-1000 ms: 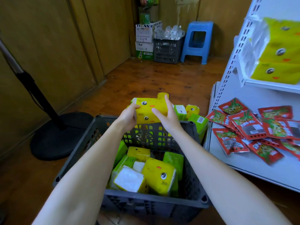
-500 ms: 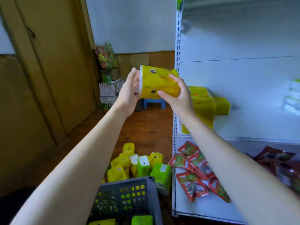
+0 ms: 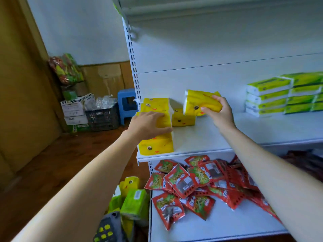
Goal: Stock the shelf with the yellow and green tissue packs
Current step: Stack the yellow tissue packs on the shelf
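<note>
From my remote view, a corner of the near grey crate shows at the bottom edge, with yellow-green visible through its holes; I cannot tell what is inside. Just past it, by the foot of the shelving, sit a green pack and a yellow floor pack. At the far wall a dark crate holds clear-wrapped items, with cardboard boxes to its left and a blue stool to its right. The lower shelf carries a loose heap of red snack packets. The room has a wooden floor and wood panelling on the left. On the white middle shelf, a yellow stack stands at the near left corner, and my left hand rests on it with its fingers spread flat. A lone yellow pack sits behind it. Green-and-white packs are piled far right. My right hand has its fingers curled around the held pack, raised and tilted above the shelf just over the lone pack. It is glossy yellow with a cartoon eye, an orange mouth and a white end.
</note>
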Demonstrator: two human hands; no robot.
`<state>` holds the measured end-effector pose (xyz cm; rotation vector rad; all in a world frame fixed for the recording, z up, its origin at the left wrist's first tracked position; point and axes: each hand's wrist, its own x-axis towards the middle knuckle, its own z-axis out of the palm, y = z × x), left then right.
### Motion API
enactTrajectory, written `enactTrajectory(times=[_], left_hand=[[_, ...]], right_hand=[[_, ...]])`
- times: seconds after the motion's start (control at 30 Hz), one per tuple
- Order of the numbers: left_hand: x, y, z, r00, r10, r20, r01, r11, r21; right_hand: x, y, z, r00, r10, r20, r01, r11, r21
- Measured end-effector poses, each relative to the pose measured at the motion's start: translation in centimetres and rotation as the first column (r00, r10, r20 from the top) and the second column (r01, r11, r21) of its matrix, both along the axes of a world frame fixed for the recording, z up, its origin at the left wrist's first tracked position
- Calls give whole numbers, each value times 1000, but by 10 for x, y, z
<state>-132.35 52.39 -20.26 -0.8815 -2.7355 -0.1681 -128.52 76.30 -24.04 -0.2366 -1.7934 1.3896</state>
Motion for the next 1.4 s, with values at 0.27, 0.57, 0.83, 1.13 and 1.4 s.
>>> enactTrajectory(times=[0.27, 0.57, 0.83, 1.13, 1.4], left_hand=[[-7, 11, -13, 996, 46, -75, -44, 999, 25], [-10, 12, -21, 990, 39, -139, -35, 999, 28], [-7, 12, -25, 987, 50, -151, -46, 999, 29], [-5, 10, -21, 992, 43, -116, -43, 999, -1], [18, -42, -35, 980, 20, -199, 33, 966, 258]], right_hand=[[-63, 14, -26, 991, 16, 135, -26, 997, 74], [-112, 7, -24, 978, -22, 209, -8, 990, 143], [-125, -1, -23, 946, -149, 287, 105, 981, 161], [-77, -6, -7, 962, -134, 239, 47, 940, 338], [12, -83, 13, 975, 211, -73, -137, 825, 549]])
